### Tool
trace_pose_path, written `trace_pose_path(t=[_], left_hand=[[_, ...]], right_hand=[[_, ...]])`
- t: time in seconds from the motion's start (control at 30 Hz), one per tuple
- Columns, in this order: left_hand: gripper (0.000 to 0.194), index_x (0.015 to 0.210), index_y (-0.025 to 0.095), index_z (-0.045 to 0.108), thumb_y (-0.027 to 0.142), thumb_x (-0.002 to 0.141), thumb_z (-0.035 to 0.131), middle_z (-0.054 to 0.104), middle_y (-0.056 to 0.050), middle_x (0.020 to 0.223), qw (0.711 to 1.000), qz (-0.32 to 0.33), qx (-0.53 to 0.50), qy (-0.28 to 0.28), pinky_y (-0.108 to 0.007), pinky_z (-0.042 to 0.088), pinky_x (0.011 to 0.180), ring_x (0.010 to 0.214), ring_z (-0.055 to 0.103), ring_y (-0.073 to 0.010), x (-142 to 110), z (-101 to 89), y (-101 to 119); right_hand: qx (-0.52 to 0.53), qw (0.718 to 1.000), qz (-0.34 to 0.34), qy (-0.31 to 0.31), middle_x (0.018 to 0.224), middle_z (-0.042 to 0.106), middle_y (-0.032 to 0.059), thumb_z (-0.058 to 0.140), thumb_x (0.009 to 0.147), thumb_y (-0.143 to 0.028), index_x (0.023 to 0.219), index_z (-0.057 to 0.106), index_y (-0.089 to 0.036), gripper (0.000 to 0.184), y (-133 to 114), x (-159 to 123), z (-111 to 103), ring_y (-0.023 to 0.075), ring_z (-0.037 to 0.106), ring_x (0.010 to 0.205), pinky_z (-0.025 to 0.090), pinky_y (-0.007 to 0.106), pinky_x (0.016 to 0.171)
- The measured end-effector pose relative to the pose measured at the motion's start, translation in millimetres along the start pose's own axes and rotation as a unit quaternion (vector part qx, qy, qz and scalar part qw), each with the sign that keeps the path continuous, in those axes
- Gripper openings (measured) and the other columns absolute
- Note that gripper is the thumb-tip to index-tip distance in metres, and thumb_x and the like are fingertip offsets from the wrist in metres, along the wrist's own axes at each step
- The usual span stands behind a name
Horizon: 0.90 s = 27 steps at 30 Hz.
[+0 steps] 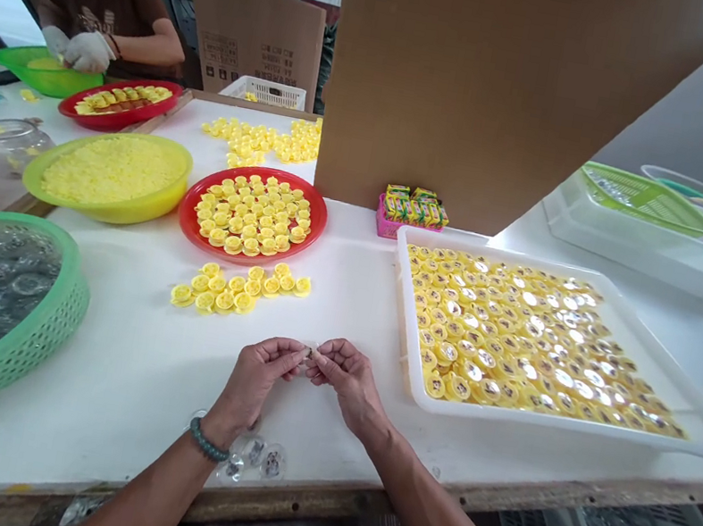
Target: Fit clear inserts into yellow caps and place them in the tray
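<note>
Over the white table, my left hand (pixel 262 374) and my right hand (pixel 345 382) meet fingertip to fingertip. Both pinch one small, partly clear piece (pixel 309 354), mostly covered by the fingers, so its kind is unclear. Below my left wrist lie several clear printed plastic discs (pixel 273 462). Just beyond my hands sit loose yellow round pieces (pixel 224 300) in short rows. Behind those stands a red plate (pixel 317 234) bearing more yellow pieces. To the right, a white tray (pixel 408 346) holds many yellow pieces with shiny clear covers.
A green basket (pixel 65 321) of clear plastic parts stands at left. A yellow bowl (pixel 178 187) is behind it. Beside a brown cardboard panel (pixel 451 81) sits a pink basket (pixel 389 226) of small packets. A co-worker's gloved hands (pixel 89 52) are at the far left.
</note>
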<state>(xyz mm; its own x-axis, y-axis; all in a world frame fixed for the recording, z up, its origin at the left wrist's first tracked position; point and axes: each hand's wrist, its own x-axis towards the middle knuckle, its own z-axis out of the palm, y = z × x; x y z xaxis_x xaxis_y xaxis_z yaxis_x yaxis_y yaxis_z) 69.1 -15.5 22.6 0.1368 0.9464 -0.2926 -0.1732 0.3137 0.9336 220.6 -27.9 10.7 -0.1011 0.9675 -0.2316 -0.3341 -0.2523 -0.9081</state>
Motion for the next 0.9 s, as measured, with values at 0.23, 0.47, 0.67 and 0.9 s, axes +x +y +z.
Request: trace_pose_path(t=[0.23, 0.47, 0.67, 0.9], left_hand=[[0.019, 0.08, 0.011, 0.068, 0.023, 0.065, 0.069, 0.059, -0.002, 0.065, 0.991, -0.095, -0.031, -0.084, -0.02, 0.037, 0.055, 0.056, 0.047, -0.0094, 9, -17.6, 8], [0.022, 0.083, 0.011, 0.069, 0.024, 0.066, 0.07, 0.063, -0.005, 0.071, 0.986, -0.123, 0.005, -0.11, -0.022, 0.038, 0.06, 0.062, 0.05, -0.0114, 6, -15.0, 2], [0.023, 0.083, 0.013, 0.07, 0.027, 0.065, 0.074, 0.066, -0.005, 0.075, 0.986, -0.094, 0.074, -0.115, -0.024, 0.039, 0.062, 0.068, 0.053, -0.0146, 4, -10.4, 5], [0.022, 0.079, 0.015, 0.069, 0.028, 0.064, 0.075, 0.067, -0.004, 0.076, 0.992, -0.052, 0.094, -0.073, -0.023, 0.042, 0.066, 0.072, 0.055, -0.0145, 3, -9.7, 6]], right_hand=[[-0.343, 0.914, -0.214, -0.041, 0.097, 0.062, 0.0036, 0.064, 0.078, -0.024, 0.114, 0.058, -0.027, 0.037, -5, -4, -5, 0.0143, 0.058, 0.08, 0.048, 0.028, 0.071], [-0.466, 0.849, -0.249, -0.023, 0.08, 0.06, 0.0027, 0.065, 0.076, -0.026, 0.094, 0.063, -0.02, 0.019, -2, -7, -6, 0.0153, 0.057, 0.076, 0.046, 0.026, 0.07], [-0.479, 0.827, -0.286, -0.063, 0.101, 0.058, 0.0062, 0.061, 0.08, -0.024, 0.116, 0.054, -0.023, 0.037, -4, -8, -9, 0.0171, 0.055, 0.093, 0.047, 0.03, 0.081], [-0.488, 0.823, -0.289, -0.027, 0.093, 0.06, 0.0054, 0.064, 0.078, -0.025, 0.104, 0.058, -0.02, 0.027, 2, -8, -13, 0.016, 0.058, 0.084, 0.048, 0.027, 0.073]])
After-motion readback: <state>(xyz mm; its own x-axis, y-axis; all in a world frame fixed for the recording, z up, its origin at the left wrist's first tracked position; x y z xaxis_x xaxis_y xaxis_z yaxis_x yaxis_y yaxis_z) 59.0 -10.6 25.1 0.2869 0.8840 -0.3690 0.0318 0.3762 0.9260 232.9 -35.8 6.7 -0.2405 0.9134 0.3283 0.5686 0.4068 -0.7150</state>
